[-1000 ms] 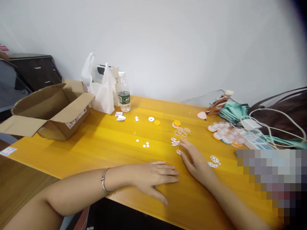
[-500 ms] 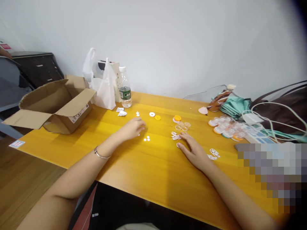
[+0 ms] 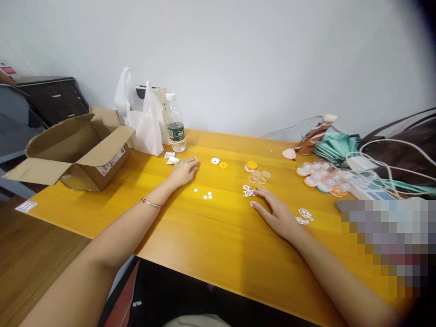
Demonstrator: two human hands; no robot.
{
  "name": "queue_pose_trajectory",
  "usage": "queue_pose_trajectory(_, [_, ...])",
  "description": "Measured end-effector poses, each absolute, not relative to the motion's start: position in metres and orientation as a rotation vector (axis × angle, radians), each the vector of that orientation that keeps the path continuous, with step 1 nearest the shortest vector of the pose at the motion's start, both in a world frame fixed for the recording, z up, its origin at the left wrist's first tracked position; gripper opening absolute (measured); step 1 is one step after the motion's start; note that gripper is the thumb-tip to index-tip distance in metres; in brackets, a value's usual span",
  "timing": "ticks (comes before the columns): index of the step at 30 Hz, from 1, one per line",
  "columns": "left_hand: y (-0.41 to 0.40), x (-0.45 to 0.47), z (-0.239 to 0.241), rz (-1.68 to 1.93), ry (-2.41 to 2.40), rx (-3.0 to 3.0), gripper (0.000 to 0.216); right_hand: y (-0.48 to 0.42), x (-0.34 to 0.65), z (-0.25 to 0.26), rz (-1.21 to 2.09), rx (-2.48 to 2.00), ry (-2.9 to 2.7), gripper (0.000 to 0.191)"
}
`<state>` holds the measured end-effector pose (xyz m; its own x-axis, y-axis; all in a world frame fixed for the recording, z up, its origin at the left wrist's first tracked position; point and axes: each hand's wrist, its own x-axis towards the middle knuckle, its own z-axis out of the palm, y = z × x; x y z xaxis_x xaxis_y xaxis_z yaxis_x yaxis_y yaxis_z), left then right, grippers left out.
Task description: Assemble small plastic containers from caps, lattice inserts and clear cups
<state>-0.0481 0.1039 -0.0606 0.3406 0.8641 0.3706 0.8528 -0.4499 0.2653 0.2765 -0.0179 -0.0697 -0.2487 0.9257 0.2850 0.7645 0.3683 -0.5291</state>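
My left hand (image 3: pixel 185 171) is over the table left of the middle, fingers bent and a little apart. Its fingertips are at the spot of some tiny white pieces, now mostly hidden. Nearer me lie a small white disc (image 3: pixel 195 190) and a cluster of three more discs (image 3: pixel 209 196). My right hand (image 3: pixel 274 211) rests on the tabletop, thumb and fingers spread. Its forefinger touches white openwork cutouts (image 3: pixel 248 191); more cutouts (image 3: pixel 305 214) lie right of the wrist. Beyond are a white ring (image 3: pixel 215 161), a yellow ring (image 3: pixel 223 165), an orange cap (image 3: pixel 252 165) and clear cups (image 3: pixel 261 177).
An open cardboard box (image 3: pixel 88 159) stands at the left, with a white plastic bag (image 3: pixel 146 131), water bottle (image 3: pixel 177 129) and foil packets (image 3: pixel 172 159) beside it. Stacked clear cups (image 3: pixel 323 177), a brown bottle (image 3: pixel 315 135), white cables (image 3: pixel 371 145) and a dark bag (image 3: pixel 402 141) crowd the right.
My left hand has moved away from me and left, from above the discs to the tiny white pieces. A disc it partly covered now shows. My right hand stays put.
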Motion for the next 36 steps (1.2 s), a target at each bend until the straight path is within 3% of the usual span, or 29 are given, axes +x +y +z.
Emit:
queue_pose_trajectory(13, [0.077, -0.018, -0.045, 0.970, 1.364, 2.602, 0.021, -0.020, 0.275, -0.068, 0.403, -1.457, -2.112, 0.040])
queue_pose_trajectory(20, [0.018, 0.028, -0.042, 0.589, 0.744, 2.723, 0.024, -0.020, 0.275, -0.069, 0.407, -1.439, -2.116, 0.040])
queue_pose_trajectory(30, [0.050, 0.022, -0.026, 0.796, 1.176, 2.702, 0.031, -0.021, 0.275, -0.066, 0.404, -1.417, -2.144, 0.040])
queue_pose_trajectory(36, [0.111, 0.036, -0.031, 0.519, 1.355, 2.849, 0.039, -0.022, 0.276, -0.067, 0.426, -1.428, -2.131, 0.040])
